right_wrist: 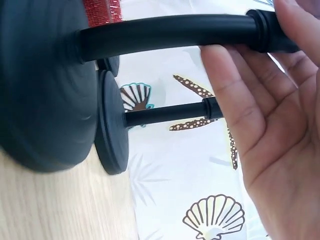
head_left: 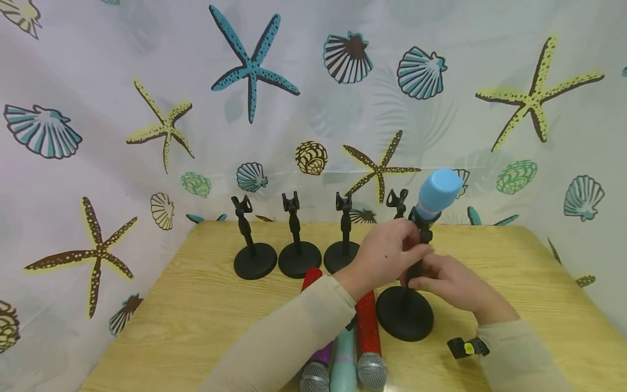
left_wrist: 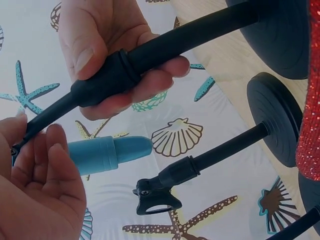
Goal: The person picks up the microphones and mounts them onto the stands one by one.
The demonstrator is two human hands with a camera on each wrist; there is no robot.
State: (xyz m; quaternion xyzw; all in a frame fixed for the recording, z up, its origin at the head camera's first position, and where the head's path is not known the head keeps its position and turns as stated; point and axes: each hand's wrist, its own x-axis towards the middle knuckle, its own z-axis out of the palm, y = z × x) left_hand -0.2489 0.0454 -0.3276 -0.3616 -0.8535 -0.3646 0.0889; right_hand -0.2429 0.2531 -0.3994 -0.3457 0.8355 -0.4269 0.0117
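Note:
A black desktop microphone stand [head_left: 404, 314] at the right of the table carries a light blue microphone [head_left: 437, 191] tilted in its clip. My left hand [head_left: 384, 253] grips the thin upper rod just below the clip. Lower down, my right hand [head_left: 458, 286] holds the stand's thick collar [left_wrist: 107, 80] between thumb and fingers, as the left wrist view shows. In the right wrist view the curved lower tube [right_wrist: 165, 37] runs from the round base past the right fingers [right_wrist: 235, 95]. The clip itself is partly hidden behind the left hand.
Several black stands with bare clips stand in a row behind, one of them [head_left: 252, 260] at the far left. Red [head_left: 368, 326], mint green [head_left: 344, 365] and purple [head_left: 320, 356] microphones lie at the front, partly under the left sleeve. A patterned curtain [head_left: 313, 109] backs the table.

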